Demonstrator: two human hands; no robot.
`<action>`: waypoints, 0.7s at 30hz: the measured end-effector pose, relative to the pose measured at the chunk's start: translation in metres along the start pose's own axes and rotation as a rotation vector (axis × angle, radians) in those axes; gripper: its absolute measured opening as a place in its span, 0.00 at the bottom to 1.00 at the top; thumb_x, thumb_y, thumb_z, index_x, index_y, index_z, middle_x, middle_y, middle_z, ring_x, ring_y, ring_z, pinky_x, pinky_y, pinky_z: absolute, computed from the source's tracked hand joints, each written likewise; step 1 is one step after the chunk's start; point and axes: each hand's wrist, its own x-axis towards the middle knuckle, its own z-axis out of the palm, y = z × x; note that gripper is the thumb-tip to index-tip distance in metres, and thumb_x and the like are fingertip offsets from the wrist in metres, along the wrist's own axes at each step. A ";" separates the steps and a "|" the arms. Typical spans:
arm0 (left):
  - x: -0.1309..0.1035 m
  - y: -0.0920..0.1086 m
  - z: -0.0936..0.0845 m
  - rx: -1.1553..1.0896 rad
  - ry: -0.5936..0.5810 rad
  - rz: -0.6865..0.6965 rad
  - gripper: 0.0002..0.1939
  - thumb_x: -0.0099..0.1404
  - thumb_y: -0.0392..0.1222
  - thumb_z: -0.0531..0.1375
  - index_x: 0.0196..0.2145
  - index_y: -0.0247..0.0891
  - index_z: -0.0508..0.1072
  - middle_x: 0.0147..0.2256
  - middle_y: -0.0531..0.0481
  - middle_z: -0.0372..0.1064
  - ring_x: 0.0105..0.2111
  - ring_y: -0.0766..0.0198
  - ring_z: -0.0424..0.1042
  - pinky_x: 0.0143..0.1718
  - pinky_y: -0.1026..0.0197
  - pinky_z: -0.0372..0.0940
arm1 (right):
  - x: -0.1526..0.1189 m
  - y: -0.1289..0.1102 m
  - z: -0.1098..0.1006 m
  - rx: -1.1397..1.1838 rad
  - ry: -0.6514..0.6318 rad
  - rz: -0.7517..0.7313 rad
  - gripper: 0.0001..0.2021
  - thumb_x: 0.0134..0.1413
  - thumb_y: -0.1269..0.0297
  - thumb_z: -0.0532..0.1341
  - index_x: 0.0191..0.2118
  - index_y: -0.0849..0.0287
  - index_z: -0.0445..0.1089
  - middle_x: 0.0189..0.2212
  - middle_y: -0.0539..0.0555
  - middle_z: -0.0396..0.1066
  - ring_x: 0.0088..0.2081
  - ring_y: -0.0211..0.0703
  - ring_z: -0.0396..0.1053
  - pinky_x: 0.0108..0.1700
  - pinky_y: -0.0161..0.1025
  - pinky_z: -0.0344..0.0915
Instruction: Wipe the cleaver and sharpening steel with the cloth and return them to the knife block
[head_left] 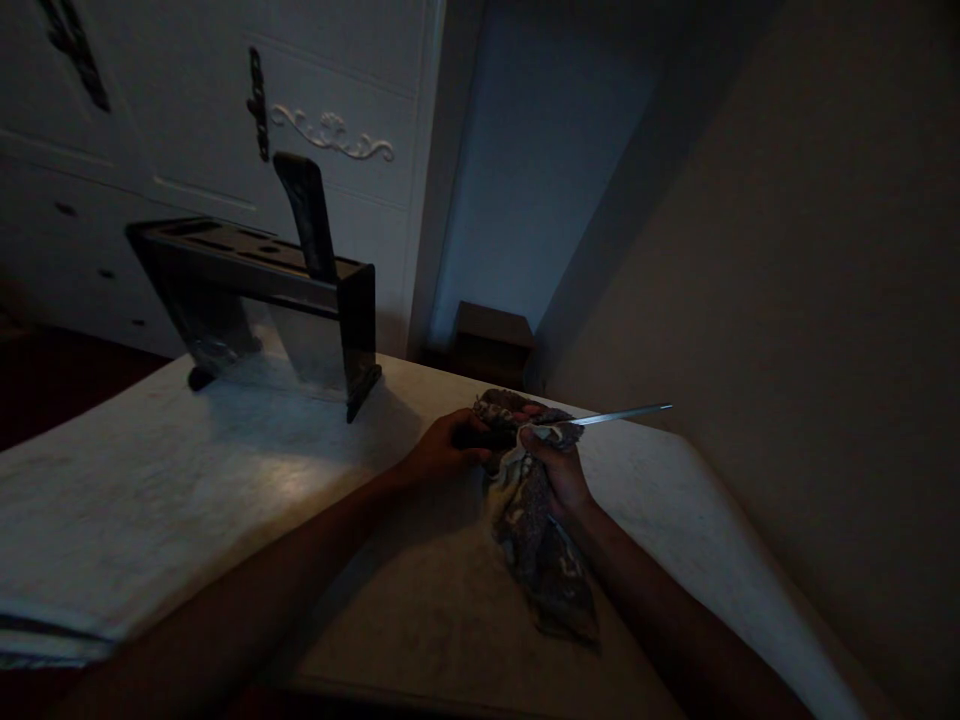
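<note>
My left hand (439, 448) is closed around the black handle of a knife (626, 413). The thin, shiny blade points right, past my other hand. A patterned grey-brown cloth (536, 535) is bunched over the part of the blade nearest the handle. My right hand (564, 472) grips this cloth around the blade, thumb on top, and the cloth's loose end hangs down toward the table. A knife block (247, 270) with clear sides stands at the left, one black-handled knife (304, 210) upright in it. Dim light hides the finer detail.
Beneath my hands is a pale marbled tabletop (172, 480), its far edge just beyond the cloth. White cabinet doors (337, 60) with dark handles rise behind. A brown box-like piece (495, 325) stands in the corner. The wall (810, 280) runs close along the right.
</note>
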 end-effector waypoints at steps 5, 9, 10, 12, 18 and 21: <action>0.001 0.003 0.001 0.151 0.122 0.038 0.12 0.45 0.38 0.68 0.30 0.37 0.72 0.30 0.50 0.72 0.33 0.59 0.70 0.37 0.58 0.63 | 0.001 0.005 -0.002 -0.044 -0.004 -0.029 0.21 0.36 0.64 0.76 0.40 0.53 0.73 0.38 0.50 0.78 0.39 0.45 0.74 0.42 0.41 0.71; 0.001 0.004 0.005 0.207 0.204 0.061 0.11 0.47 0.35 0.66 0.31 0.39 0.72 0.33 0.49 0.72 0.36 0.57 0.70 0.41 0.55 0.63 | 0.002 0.005 -0.002 -0.021 0.038 -0.054 0.21 0.35 0.64 0.76 0.40 0.54 0.73 0.37 0.49 0.78 0.40 0.46 0.74 0.44 0.43 0.71; 0.000 0.004 0.006 0.221 0.220 0.068 0.11 0.47 0.36 0.67 0.31 0.39 0.73 0.33 0.49 0.73 0.37 0.56 0.70 0.42 0.55 0.63 | 0.002 0.004 -0.001 -0.018 0.043 -0.059 0.21 0.35 0.64 0.76 0.40 0.54 0.73 0.37 0.49 0.78 0.40 0.46 0.74 0.45 0.43 0.71; 0.000 0.006 0.007 0.252 0.244 0.079 0.12 0.48 0.36 0.67 0.32 0.39 0.73 0.34 0.50 0.72 0.39 0.56 0.70 0.43 0.54 0.62 | 0.002 0.003 -0.001 -0.019 0.040 -0.061 0.21 0.36 0.64 0.75 0.40 0.54 0.73 0.37 0.49 0.78 0.40 0.46 0.74 0.44 0.43 0.71; -0.004 0.014 0.007 0.327 0.322 0.125 0.11 0.49 0.34 0.67 0.32 0.39 0.72 0.35 0.50 0.70 0.38 0.58 0.68 0.42 0.57 0.61 | 0.004 0.000 -0.003 -0.018 0.027 -0.045 0.19 0.41 0.62 0.74 0.42 0.54 0.73 0.41 0.51 0.78 0.42 0.48 0.75 0.43 0.43 0.72; -0.005 0.015 0.005 0.328 0.346 0.142 0.11 0.50 0.32 0.66 0.33 0.39 0.72 0.35 0.50 0.70 0.39 0.58 0.68 0.43 0.58 0.61 | 0.004 -0.003 -0.003 -0.003 0.038 -0.024 0.19 0.40 0.60 0.74 0.41 0.55 0.73 0.40 0.51 0.78 0.44 0.50 0.74 0.45 0.44 0.73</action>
